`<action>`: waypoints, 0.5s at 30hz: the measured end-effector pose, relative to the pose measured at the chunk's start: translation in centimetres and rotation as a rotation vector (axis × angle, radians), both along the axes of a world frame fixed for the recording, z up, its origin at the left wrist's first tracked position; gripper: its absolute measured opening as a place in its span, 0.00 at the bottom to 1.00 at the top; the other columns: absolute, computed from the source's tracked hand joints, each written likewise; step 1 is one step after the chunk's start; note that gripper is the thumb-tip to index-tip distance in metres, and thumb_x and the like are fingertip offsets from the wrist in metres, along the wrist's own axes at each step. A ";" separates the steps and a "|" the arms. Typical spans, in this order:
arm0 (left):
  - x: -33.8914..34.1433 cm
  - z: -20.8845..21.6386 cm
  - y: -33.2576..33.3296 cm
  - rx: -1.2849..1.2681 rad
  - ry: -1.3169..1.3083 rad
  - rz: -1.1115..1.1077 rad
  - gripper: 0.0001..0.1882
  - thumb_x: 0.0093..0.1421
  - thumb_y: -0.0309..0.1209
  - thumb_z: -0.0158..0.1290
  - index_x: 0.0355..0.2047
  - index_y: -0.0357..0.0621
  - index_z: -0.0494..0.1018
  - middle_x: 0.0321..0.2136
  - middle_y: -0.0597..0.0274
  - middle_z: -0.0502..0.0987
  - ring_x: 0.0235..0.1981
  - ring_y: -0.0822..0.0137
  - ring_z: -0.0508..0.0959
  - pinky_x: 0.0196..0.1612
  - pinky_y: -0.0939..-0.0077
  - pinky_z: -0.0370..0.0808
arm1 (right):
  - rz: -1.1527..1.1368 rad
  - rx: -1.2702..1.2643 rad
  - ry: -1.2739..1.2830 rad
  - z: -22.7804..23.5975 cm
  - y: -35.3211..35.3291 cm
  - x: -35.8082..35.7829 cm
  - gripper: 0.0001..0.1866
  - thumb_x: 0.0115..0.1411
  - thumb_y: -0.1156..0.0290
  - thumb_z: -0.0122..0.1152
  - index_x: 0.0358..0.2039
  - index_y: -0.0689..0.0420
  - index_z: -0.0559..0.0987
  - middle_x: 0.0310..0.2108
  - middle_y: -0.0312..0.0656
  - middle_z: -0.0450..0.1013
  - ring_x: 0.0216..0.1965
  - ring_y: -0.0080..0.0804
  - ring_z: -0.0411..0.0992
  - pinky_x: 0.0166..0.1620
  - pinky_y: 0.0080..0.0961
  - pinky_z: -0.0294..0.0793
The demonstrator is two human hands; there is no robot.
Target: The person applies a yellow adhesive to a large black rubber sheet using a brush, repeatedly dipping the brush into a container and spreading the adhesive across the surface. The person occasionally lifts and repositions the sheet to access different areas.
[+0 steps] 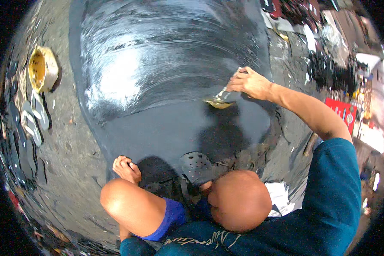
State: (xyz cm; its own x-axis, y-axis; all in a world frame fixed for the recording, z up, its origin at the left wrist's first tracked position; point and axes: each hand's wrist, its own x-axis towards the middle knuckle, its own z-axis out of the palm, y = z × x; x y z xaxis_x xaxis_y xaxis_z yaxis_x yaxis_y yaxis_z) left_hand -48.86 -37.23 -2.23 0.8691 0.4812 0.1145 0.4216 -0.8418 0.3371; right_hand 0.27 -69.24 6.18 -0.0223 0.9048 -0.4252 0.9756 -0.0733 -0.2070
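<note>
A wide dark sheet (pixel 158 128) lies on the ground before me. Its far part shines with a wet, streaked coating (pixel 166 55), while the nearer strip is matt grey. My right hand (pixel 248 83) grips the handle of a brush (pixel 221 101). The brush's yellowish, wet end meets the sheet near the border between glossy and matt. Beyond my left knee, my left hand (pixel 127 169) is curled closed by the sheet's near left corner; what its fingers hold, if anything, is hidden. A dark clog with holes (pixel 197 167) is on my foot at the near edge.
On the left stand a pale tub (pixel 43 69) with yellow residue inside and a pair of flip-flops (pixel 35 117). Dark scraps line the far left. At right are a black heap (pixel 333 70), a red panel (pixel 342 113) and clutter. White cloth or paper (pixel 280 198) lies by my right knee.
</note>
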 end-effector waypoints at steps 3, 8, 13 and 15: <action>0.4 -0.1 0.2 0.021 0.020 -0.034 0.08 0.52 0.25 0.48 0.34 0.43 0.68 0.43 0.50 0.70 0.50 0.48 0.68 0.56 0.50 0.61 | -0.228 -0.036 0.025 1.2 -8.4 -2.4 0.32 0.46 0.80 0.62 0.55 0.42 0.75 0.56 0.28 0.72 0.61 0.27 0.65 0.62 0.39 0.58; -0.5 0.9 0.1 0.066 0.054 -0.011 0.08 0.54 0.24 0.50 0.36 0.42 0.69 0.46 0.48 0.70 0.53 0.47 0.67 0.57 0.50 0.61 | -0.714 0.180 0.058 0.2 -11.5 -8.1 0.26 0.56 0.79 0.52 0.56 0.46 0.75 0.55 0.37 0.73 0.58 0.39 0.69 0.56 0.42 0.66; -0.7 2.1 -0.3 -0.074 0.098 -0.091 0.12 0.54 0.19 0.51 0.39 0.39 0.72 0.52 0.48 0.70 0.56 0.47 0.67 0.59 0.52 0.63 | -0.640 0.182 -0.285 -1.5 -19.3 -24.7 0.30 0.56 0.70 0.57 0.62 0.44 0.70 0.56 0.44 0.68 0.59 0.47 0.67 0.63 0.46 0.63; -2.5 2.4 -0.1 -0.116 0.168 -0.082 0.15 0.54 0.17 0.50 0.43 0.38 0.72 0.57 0.48 0.68 0.60 0.46 0.66 0.61 0.51 0.63 | -0.825 -0.262 0.182 1.7 -21.1 -30.4 0.30 0.58 0.70 0.58 0.63 0.43 0.69 0.58 0.44 0.67 0.60 0.44 0.67 0.62 0.45 0.65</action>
